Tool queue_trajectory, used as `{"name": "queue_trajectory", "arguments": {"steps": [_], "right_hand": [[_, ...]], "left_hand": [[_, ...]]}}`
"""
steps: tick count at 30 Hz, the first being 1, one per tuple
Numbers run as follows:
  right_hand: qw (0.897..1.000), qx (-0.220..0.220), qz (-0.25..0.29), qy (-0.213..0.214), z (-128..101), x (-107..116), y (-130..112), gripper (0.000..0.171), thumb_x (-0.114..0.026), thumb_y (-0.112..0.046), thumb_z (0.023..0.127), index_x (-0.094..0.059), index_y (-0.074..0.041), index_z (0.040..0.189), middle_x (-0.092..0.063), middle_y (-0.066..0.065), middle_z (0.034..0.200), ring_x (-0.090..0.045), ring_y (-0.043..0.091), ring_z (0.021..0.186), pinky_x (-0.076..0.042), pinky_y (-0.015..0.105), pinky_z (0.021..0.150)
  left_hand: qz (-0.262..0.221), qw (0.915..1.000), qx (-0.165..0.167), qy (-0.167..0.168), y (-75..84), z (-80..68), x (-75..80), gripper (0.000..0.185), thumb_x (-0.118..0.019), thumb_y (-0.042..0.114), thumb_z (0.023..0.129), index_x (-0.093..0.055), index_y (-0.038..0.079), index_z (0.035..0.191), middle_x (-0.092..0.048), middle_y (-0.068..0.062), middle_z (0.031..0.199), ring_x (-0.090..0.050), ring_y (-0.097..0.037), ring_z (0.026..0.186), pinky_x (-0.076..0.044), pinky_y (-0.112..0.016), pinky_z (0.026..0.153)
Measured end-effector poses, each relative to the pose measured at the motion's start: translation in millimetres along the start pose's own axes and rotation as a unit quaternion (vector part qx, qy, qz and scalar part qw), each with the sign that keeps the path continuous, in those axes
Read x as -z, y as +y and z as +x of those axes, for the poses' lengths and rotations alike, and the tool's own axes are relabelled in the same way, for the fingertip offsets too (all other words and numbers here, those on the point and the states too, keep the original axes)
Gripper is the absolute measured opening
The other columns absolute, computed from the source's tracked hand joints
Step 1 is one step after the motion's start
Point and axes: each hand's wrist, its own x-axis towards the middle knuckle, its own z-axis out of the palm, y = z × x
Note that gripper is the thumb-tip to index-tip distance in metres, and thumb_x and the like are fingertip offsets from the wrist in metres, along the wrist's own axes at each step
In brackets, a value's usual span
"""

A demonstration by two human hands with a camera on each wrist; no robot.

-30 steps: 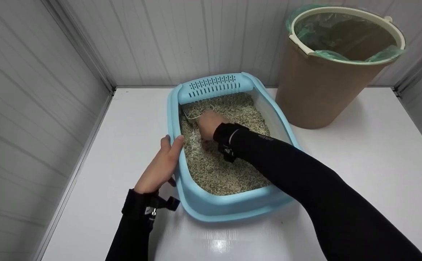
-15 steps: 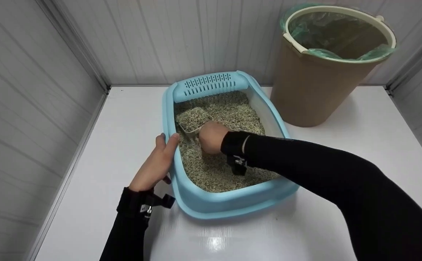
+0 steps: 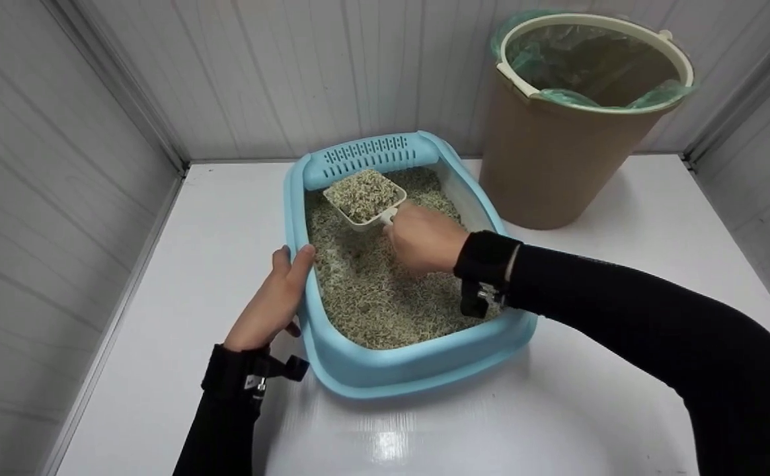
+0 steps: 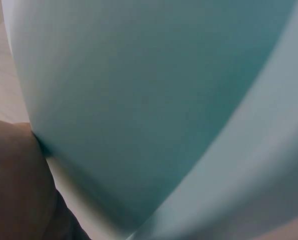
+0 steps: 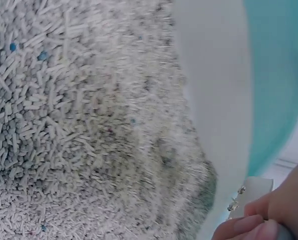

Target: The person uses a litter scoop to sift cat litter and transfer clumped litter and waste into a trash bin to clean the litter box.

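Raised clear of the litter bed since the earlier frames, the scoop (image 3: pixel 365 196) now sits heaped with pellets above the far left corner of the litter tray (image 3: pixel 418 373), just in front of the tray's slotted far rim. One second ago its bowl was buried in the litter (image 3: pixel 378 297); half a second ago it was emerging, loaded. The right hand (image 3: pixel 424 239) grips the scoop handle, fingers curled round it; the right wrist view shows fingertips (image 5: pixel 249 225) on the pale handle with pellets below. The left hand (image 3: pixel 272 304) holds the tray's left rim, thumb hooked over the edge, and has not shifted relative to the tray. The tray stands near the middle of the white table (image 3: pixel 622 370). The lined bin (image 3: pixel 576 125) stands at the table's far right corner, well apart from the scoop. Judgement: the digging stroke is complete and the load is lifted.
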Motion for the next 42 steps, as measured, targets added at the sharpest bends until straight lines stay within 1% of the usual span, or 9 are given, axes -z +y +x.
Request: {"name": "queue_trajectory", "arguments": {"steps": [3, 6, 8, 12, 15, 20, 28, 35, 42], "right_hand": [[0.998, -0.041, 0.031, 0.028, -3.4, 4.5, -0.1, 0.055, -0.040, -0.030, 0.122, -0.047, 0.018, 0.148, -0.062, 0.014, 0.102, -0.061, 0.028, 0.081, -0.059, 0.044, 0.076], [0.996, -0.063, 0.045, 0.049, -5.9, 6.7, 0.6, 0.058, -0.041, -0.033, 0.122, -0.043, 0.016, 0.151, -0.063, 0.012, 0.096, -0.063, 0.028, 0.079, -0.059, 0.044, 0.071], [0.994, -0.072, 0.058, 0.050, -7.3, 7.6, 2.1, 0.053, -0.041, -0.035, 0.122, -0.048, 0.012, 0.146, -0.062, 0.010, 0.094, -0.062, 0.027, 0.077, -0.058, 0.042, 0.067], [0.994, -0.065, 0.060, 0.062, -7.9, 10.0, 9.2, 0.049, -0.041, -0.034, 0.122, -0.050, 0.010, 0.140, -0.056, 0.006, 0.087, -0.056, 0.024, 0.070, -0.050, 0.040, 0.062], [0.994, -0.062, 0.055, 0.069, -8.4, 11.6, 14.3, 0.054, -0.041, -0.033, 0.122, -0.046, 0.015, 0.146, -0.054, 0.006, 0.083, -0.052, 0.022, 0.066, -0.046, 0.039, 0.061], [0.994, -0.066, 0.063, 0.053, -10.8, 11.5, 18.5, 0.061, -0.042, -0.037, 0.121, -0.041, 0.016, 0.153, -0.057, 0.006, 0.087, -0.056, 0.022, 0.069, -0.052, 0.039, 0.063], [0.996, -0.041, 0.047, 0.060, -12.1, 13.3, 35.8, 0.049, -0.043, -0.037, 0.122, -0.050, 0.009, 0.137, -0.054, 0.006, 0.085, -0.055, 0.024, 0.069, -0.049, 0.041, 0.065], [0.998, -0.015, 0.025, 0.060, -12.1, 14.6, 43.0, 0.054, -0.045, -0.036, 0.121, -0.048, 0.014, 0.141, -0.055, 0.007, 0.085, -0.058, 0.026, 0.070, -0.053, 0.043, 0.065], [0.998, -0.016, 0.025, 0.060, -14.8, 15.4, 46.9, 0.047, -0.047, -0.036, 0.121, -0.052, 0.009, 0.134, -0.053, 0.006, 0.084, -0.056, 0.023, 0.068, -0.051, 0.041, 0.062]], "left_hand": [[-0.003, 1.0000, 0.000, 0.004, -2.3, -0.6, 1.1, 0.100, -0.034, 0.084, 0.107, -0.008, 0.011, 0.171, -0.045, -0.024, 0.116, -0.062, -0.036, 0.088, -0.058, -0.052, 0.056], [-0.004, 1.0000, -0.002, 0.007, -5.3, -0.8, 1.5, 0.098, -0.034, 0.085, 0.106, -0.013, 0.011, 0.167, -0.046, -0.024, 0.114, -0.061, -0.035, 0.085, -0.057, -0.051, 0.054], [-0.002, 1.0000, -0.004, 0.009, -6.7, -1.0, 1.8, 0.095, -0.034, 0.084, 0.108, -0.016, 0.010, 0.164, -0.046, -0.024, 0.114, -0.060, -0.036, 0.085, -0.056, -0.050, 0.054], [0.007, 0.9999, -0.004, 0.009, -6.7, 0.5, 2.5, 0.102, -0.032, 0.085, 0.107, -0.010, 0.009, 0.170, -0.046, -0.028, 0.123, -0.061, -0.040, 0.093, -0.058, -0.050, 0.056], [0.012, 0.9999, 0.001, 0.007, -5.5, 1.0, 2.5, 0.110, -0.032, 0.088, 0.104, -0.001, 0.009, 0.174, -0.045, -0.030, 0.127, -0.061, -0.042, 0.098, -0.059, -0.051, 0.059], [0.018, 0.9998, 0.001, 0.008, -5.4, 0.8, 1.0, 0.107, -0.031, 0.088, 0.105, -0.005, 0.009, 0.172, -0.047, -0.027, 0.119, -0.059, -0.038, 0.090, -0.056, -0.047, 0.056], [0.022, 0.9998, -0.004, 0.004, -3.0, 2.8, -0.4, 0.104, -0.031, 0.087, 0.106, -0.010, 0.008, 0.169, -0.048, -0.026, 0.116, -0.060, -0.037, 0.088, -0.056, -0.047, 0.056], [0.014, 0.9999, -0.008, 0.005, -1.9, 2.5, -0.2, 0.098, -0.032, 0.084, 0.108, -0.013, 0.008, 0.167, -0.047, -0.025, 0.114, -0.058, -0.036, 0.088, -0.055, -0.047, 0.056], [0.017, 0.9998, -0.008, 0.006, -1.5, 2.3, -2.0, 0.105, -0.032, 0.086, 0.106, -0.005, 0.009, 0.173, -0.049, -0.027, 0.118, -0.060, -0.038, 0.091, -0.056, -0.049, 0.058]]}}
